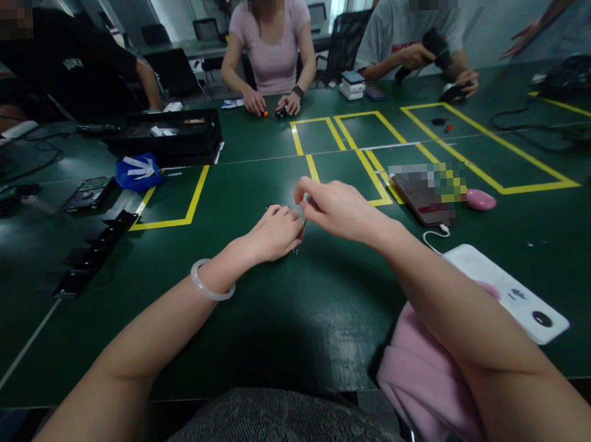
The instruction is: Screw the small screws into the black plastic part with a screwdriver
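My left hand, with a pale bangle on its wrist, rests low over the green table. Its fingers are curled over a small dark object, mostly hidden beneath them, so its kind does not show. Just to the right and slightly higher is my right hand, its thumb and fingers bent together in a pinch close to the left fingertips. Whatever the pinch holds, if anything, is too small to make out. Tiny bright bits lie beside my left hand.
To the left are a row of black parts, a hard drive, a blue bag and a black box. A phone, cable, pink oval object and white device lie right. Co-workers sit opposite.
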{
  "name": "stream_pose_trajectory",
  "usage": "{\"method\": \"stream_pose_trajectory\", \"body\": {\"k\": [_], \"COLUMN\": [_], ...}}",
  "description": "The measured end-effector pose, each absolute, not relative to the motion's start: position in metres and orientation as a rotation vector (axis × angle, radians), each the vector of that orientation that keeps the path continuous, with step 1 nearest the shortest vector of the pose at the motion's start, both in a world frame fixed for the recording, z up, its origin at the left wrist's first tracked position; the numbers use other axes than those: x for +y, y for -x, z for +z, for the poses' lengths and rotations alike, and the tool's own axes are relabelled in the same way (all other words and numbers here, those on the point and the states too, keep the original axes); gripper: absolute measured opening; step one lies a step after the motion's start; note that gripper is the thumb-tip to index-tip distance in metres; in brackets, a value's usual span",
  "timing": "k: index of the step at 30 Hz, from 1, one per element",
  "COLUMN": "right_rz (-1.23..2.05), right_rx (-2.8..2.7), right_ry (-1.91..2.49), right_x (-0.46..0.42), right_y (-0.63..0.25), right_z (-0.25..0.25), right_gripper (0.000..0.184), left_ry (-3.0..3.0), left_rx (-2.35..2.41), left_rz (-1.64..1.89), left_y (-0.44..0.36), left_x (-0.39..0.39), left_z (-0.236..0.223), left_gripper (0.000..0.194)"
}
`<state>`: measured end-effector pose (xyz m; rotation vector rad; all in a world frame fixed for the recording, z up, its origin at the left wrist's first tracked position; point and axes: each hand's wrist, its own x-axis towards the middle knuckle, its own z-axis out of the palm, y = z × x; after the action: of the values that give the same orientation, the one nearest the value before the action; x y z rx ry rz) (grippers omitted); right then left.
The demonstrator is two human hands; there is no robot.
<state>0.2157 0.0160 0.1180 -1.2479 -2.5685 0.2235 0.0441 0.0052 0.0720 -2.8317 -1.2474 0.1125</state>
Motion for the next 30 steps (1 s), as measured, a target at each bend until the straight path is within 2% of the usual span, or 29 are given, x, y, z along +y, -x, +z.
{"method": "stream_pose_trajectory", "body": {"k": [15, 24, 30], "right_rz": [0.294, 0.329, 0.364], "right_rx": [-2.439, -2.384, -2.320], "right_ry": [1.239, 1.234, 1.184], "right_x": [0.027, 0.032, 0.038], "right_y": [-0.227, -0.226, -0.226], "right_z": [0.121, 0.116, 0.108], "right_gripper": [0.028, 0.024, 0.017], "left_ry": [2.883, 2.743, 2.703], "left_rx": [-1.175, -1.560, -1.639], "left_rz": [0.111, -0.468, -0.572], "left_y": [-0.047, 0.001, -0.002], "left_x": [0.012, 0.014, -0.005], "left_z": [0.051, 0.066, 0.046], "left_gripper": [0.018, 0.017, 0.026]}}
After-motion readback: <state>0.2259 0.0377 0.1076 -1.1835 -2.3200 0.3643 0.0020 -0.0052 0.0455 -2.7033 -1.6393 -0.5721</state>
